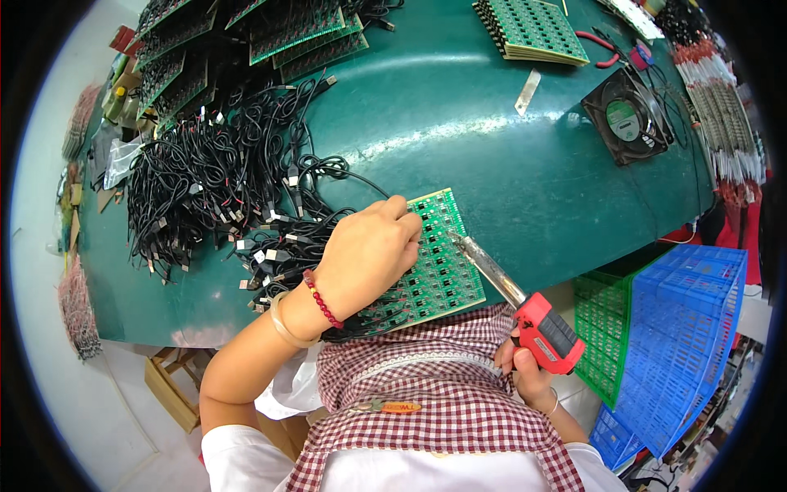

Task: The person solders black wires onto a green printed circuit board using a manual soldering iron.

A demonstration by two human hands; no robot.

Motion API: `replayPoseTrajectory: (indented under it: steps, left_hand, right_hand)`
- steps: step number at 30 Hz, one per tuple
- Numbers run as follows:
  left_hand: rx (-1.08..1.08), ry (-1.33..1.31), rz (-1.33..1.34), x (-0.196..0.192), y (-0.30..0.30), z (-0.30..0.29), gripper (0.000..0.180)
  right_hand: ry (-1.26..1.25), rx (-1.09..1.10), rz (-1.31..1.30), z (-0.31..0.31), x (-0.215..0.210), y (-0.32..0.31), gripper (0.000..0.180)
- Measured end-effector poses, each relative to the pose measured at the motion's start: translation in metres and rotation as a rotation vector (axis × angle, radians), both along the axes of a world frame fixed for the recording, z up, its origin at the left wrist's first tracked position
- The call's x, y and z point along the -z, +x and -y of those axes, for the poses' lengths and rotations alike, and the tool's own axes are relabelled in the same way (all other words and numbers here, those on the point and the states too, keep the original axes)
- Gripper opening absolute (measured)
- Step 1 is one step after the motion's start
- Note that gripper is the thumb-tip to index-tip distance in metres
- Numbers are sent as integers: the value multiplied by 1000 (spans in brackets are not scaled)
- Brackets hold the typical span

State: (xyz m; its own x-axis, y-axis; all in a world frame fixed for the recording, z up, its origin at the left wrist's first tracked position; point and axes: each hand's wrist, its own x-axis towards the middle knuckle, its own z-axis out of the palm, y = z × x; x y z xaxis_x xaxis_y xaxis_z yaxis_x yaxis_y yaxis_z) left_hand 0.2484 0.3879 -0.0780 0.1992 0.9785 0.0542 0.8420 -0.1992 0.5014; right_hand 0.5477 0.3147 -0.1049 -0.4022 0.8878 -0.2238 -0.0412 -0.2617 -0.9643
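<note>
A green circuit board panel (pixel 443 271) lies at the near edge of the green table (pixel 459 123). My left hand (pixel 369 250) rests on the panel with its fingers curled at the far left side, next to black cable ends. A red bead bracelet and a pale bangle circle that wrist. My right hand (pixel 529 373) grips the red handle of a soldering iron (pixel 525 307). The iron's metal tip touches the panel's right part near my left fingertips.
A heap of black cables (pixel 221 180) covers the table's left. More green boards are stacked at the back left (pixel 303 33) and back centre (pixel 537 29). A black fan (pixel 627 115), red pliers (pixel 602 45), a metal strip (pixel 527 90). Green crate (pixel 602 328) and blue crate (pixel 689 328) at right.
</note>
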Motion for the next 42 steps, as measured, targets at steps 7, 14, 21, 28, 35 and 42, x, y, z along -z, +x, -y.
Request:
replayPoseTrajectory:
  steps: [7, 14, 21, 28, 35, 42]
  left_hand:
    - [11, 69, -16, -6, 5, 3, 8]
    - [58, 184, -278, -8, 12, 14, 4]
    - [-467, 424, -413, 7, -108, -112, 14]
    - [-604, 431, -252, 33, -120, -122, 8]
    - [-541, 446, 667, -2, -133, -124, 5]
    - [-381, 368, 854, -50, -117, -99, 19]
  right_hand:
    - [43, 12, 17, 2, -5, 7, 36]
    - [77, 183, -147, -9, -10, -1, 30]
    - [109, 333, -172, -19, -12, 1, 30]
    - [144, 383, -161, -13, -5, 4, 28]
    - [138, 337, -165, -30, -9, 4, 28]
    - [137, 314, -168, -29, -8, -2, 31]
